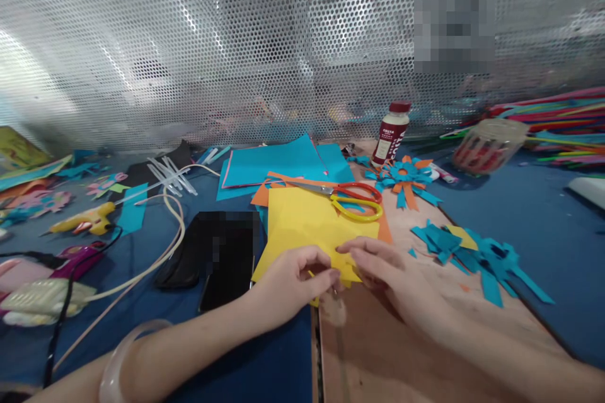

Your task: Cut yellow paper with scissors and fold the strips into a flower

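Note:
A yellow paper sheet [302, 220] lies over blue and orange sheets. At its front edge, my left hand [295, 280] is closed, thumb and index finger pinched on a small yellow paper piece [314, 300] that mostly hides behind the fingers. Across a narrow gap, my right hand [392, 271] touches the sheet's front right part, fingers stretched to the left and slightly bent; its thumb side is partly hidden. Scissors [326, 190] with red and yellow handles rest on the far part of the yellow sheet, blades pointing left.
Left stand a black phone [229, 258], a yellow glue gun [87, 220], glue sticks [172, 176] and cables. Behind are blue sheets [269, 160] and a bottle [391, 133]. Right are blue paper flowers [494, 255], a clear jar [489, 146] and pipe cleaners [562, 116]. Perforated metal [265, 44] closes the back.

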A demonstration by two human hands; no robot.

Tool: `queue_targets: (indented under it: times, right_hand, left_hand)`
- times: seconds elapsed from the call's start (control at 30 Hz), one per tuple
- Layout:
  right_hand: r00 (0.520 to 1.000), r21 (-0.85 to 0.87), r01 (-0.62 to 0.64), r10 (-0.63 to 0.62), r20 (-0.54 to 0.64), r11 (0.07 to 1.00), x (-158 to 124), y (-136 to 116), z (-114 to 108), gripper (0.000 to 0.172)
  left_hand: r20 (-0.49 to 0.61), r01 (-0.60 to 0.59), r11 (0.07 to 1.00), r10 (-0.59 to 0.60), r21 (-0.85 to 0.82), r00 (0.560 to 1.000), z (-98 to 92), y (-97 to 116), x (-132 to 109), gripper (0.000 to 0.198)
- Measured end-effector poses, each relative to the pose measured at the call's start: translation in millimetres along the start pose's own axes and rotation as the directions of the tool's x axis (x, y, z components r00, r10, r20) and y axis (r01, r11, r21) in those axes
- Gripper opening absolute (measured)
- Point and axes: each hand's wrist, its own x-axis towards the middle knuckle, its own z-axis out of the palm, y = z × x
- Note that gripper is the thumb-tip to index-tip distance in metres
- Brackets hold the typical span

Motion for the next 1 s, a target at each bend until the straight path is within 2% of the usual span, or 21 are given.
queue_targets:
  times: [0.1, 0.23, 0.3, 0.4, 0.63, 0.77, 0.9, 1.0]
  right_hand:
    - [1.000, -0.033, 0.010, -0.009, 0.015, 0.999, 1, -3, -4, 0.037]
    - [0.995, -0.333, 0.097, -0.095, 0.024, 0.938, -3, -13, 0, 0.025]
    - [0.992, -0.395, 0.128, -0.123, 0.037, 0.910, -4, -13, 2, 0.022]
    - [0.991, -0.389, 0.134, -0.124, 0.052, 0.912, -4, -10, 3, 0.025]
    - [0.998, -0.289, 0.066, -0.069, 0.002, 0.955, -6, -8, 2, 0.030]
    - [0.998, -0.269, 0.059, -0.063, -0.007, 0.961, -6, -7, 2, 0.030]
    - [0.994, -0.301, 0.109, -0.097, 0.054, 0.947, -2, -8, 2, 0.024]
    - [0.982, -0.416, 0.185, -0.179, 0.054, 0.891, -2, -6, 1, 0.021]
  left_hand:
    - [-0.015, 0.009, 1.000, -0.009, 0.010, 1.000, -1.1, -1, 1, 0.018]
    - [-0.008, -0.007, 1.000, 0.007, 0.023, 1.000, -0.1, -5, 1, 0.020]
    - [-0.012, -0.021, 0.999, 0.021, 0.042, 1.000, 0.7, -7, 1, 0.019]
    - [-0.011, -0.018, 0.999, 0.018, 0.044, 1.000, 1.2, -8, 0, 0.016]
    - [0.016, 0.028, 0.999, -0.028, 0.037, 0.999, 0.3, -8, 0, 0.020]
    - [0.021, 0.015, 1.000, -0.016, 0.015, 1.000, -0.2, -5, 0, 0.020]
    - [0.004, -0.015, 1.000, 0.015, -0.017, 1.000, -1.9, 0, -1, 0.020]
    - [-0.031, -0.029, 0.999, 0.029, -0.024, 0.999, -3.7, 2, 0, 0.020]
